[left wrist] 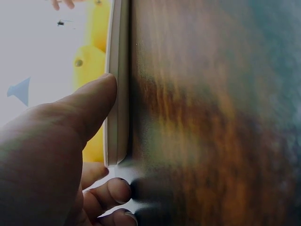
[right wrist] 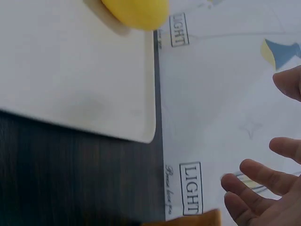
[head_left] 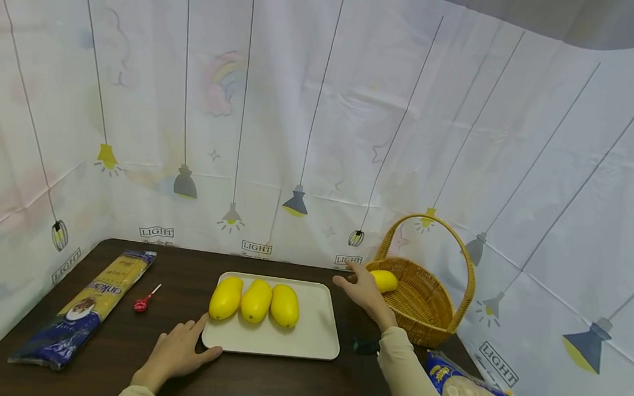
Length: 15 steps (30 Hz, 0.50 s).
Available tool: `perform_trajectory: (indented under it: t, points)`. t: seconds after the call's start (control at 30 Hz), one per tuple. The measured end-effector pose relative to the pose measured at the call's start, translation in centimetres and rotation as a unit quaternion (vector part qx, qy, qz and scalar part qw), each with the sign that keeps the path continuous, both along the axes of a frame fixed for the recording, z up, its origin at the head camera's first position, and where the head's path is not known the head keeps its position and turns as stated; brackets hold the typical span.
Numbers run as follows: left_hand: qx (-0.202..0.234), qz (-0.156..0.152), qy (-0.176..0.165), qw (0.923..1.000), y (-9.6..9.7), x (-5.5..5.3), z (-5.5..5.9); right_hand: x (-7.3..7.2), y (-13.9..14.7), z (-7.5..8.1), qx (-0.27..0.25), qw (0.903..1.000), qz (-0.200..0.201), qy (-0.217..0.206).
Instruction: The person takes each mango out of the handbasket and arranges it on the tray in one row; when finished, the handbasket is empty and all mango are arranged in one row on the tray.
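Three yellow, mango-like oval fruits (head_left: pixel 255 301) lie side by side on the left half of a cream tray (head_left: pixel 312 341). At the tray's front left corner is my left hand (head_left: pixel 177 352); its thumb (left wrist: pixel 96 101) rests against the rim in the left wrist view, the other fingers loosely bent beside the corner. My right hand (head_left: pixel 366 291) hangs between tray and basket with its fingers spread, holding nothing. Just beyond it, another yellow fruit (head_left: pixel 384 280) lies in the wicker basket (head_left: pixel 423 333), partly hidden by the hand.
A long pasta packet (head_left: pixel 93 303) lies at the table's left, with a red lollipop (head_left: pixel 141 305) near it. A blue and clear food bag (head_left: pixel 468 388) sits at the front right. The basket's tall handle (head_left: pixel 471 284) arches up. A printed curtain (head_left: pixel 320 132) hangs behind.
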<state>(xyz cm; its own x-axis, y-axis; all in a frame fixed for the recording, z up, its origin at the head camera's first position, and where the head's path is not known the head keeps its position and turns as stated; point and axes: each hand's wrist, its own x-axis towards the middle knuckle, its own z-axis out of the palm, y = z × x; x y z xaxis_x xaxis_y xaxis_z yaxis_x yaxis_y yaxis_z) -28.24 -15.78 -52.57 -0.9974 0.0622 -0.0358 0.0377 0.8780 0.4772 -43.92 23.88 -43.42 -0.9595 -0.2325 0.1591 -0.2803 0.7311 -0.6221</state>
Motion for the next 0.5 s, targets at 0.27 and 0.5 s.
perform_trajectory:
  t: [0.27, 0.5]
  points:
    - [-0.002, 0.001, -0.002, 1.0000, 0.0, -0.2, -0.4, -1.2, 3.6, 0.6, 0.008, 0.9988, -0.044, 0.021]
    - [0.001, 0.003, -0.001, 1.0000, -0.1, -0.1, -0.3, -2.4, 6.2, 0.4, 0.012, 0.9962, -0.085, 0.015]
